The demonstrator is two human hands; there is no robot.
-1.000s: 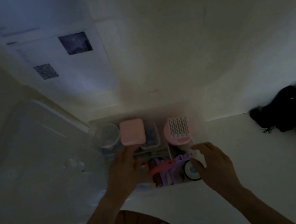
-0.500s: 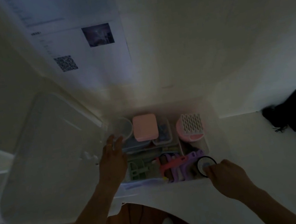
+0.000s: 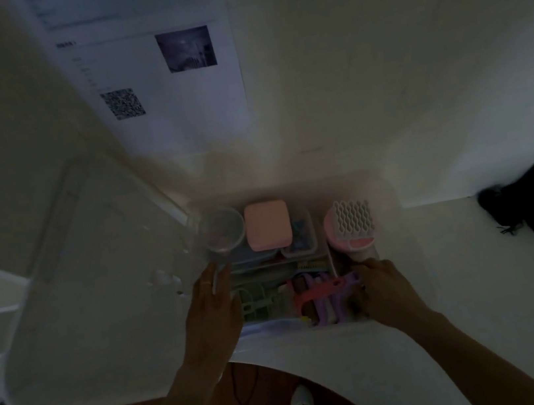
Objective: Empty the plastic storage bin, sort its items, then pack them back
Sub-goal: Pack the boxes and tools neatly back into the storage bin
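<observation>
At six o'clock on the white table (image 3: 477,275), the clear plastic storage bin (image 3: 384,184) sits full, emptying barely begun: left hand (image 3: 212,311) spread flat on its translucent lid (image 3: 99,296), right hand (image 3: 386,288) reaching inside, grip unclear.

Clear storage bin (image 3: 374,186) open, still full.
Your hands flank its near edge; pink box (image 3: 267,224) lies beyond your left hand (image 3: 210,309).

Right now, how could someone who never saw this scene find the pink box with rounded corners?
Find the clear plastic storage bin standing open on the white table against the wall. Along its far side, the pink box sits between a clear round cup on its left and a pink brush with white wavy bristles further right. It alone is flat, plain and square.
</observation>
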